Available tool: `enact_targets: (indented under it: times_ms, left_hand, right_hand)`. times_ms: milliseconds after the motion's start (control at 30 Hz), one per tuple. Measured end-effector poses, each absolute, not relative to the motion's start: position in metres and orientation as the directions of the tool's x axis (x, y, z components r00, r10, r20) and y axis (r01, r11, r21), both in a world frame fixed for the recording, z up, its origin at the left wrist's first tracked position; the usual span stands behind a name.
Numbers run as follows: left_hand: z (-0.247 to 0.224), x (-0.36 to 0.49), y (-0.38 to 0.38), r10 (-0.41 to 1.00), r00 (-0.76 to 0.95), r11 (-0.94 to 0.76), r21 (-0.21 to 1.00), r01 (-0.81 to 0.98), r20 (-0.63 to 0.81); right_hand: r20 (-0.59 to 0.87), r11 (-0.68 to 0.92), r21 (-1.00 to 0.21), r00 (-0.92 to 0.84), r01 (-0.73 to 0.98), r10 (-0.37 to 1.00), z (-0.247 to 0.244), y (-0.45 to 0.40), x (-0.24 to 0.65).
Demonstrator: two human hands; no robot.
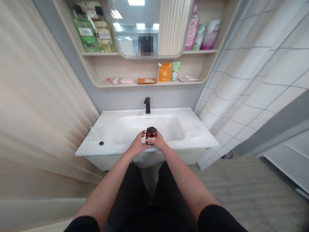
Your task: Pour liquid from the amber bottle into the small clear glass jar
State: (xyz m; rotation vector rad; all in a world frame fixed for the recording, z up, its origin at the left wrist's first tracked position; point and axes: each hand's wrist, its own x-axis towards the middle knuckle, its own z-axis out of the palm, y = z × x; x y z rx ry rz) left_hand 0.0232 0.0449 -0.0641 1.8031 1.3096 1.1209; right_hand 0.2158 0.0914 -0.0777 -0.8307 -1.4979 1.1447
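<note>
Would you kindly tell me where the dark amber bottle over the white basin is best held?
Grip the dark amber bottle around its round body, coming from the sides, as the left hand and right hand do: it stands upright, and its curved wall likely lets a hand wrap evenly.

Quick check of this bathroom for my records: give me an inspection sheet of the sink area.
Surface: white sink with a black tap at the back.
Job's things: brown bottle with a white label.
Clutter: small black disc on the sink's left side; bottles and packets on the shelves.
Hands: left hand and right hand both around the bottle.
Cables: nothing seen.
Surroundings: mirror above, tiled wall right, beige ribbed surface left.
</note>
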Motion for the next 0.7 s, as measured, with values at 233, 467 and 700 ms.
enact_targets:
  times_ms: [233, 467, 700]
  left_hand:
    - [-0.060, 0.048, 0.069, 0.955, 0.170, -0.289, 0.897, 0.335, 0.244]
    - [-0.077, 0.040, 0.079, 0.945, 0.160, -0.323, 0.890, 0.321, 0.285]
    - [-0.083, 0.033, 0.085, 0.956, 0.140, -0.286, 0.926, 0.248, 0.258]
  right_hand:
    - [0.337, 0.328, -0.941, -0.184, -0.081, 0.923, -0.083, 0.095, 0.215]
    - [0.309, 0.299, -0.951, -0.254, -0.077, 0.917, -0.082, 0.095, 0.214]
    - [0.253, 0.251, -0.967, -0.307, -0.047, 0.917, -0.083, 0.101, 0.212]
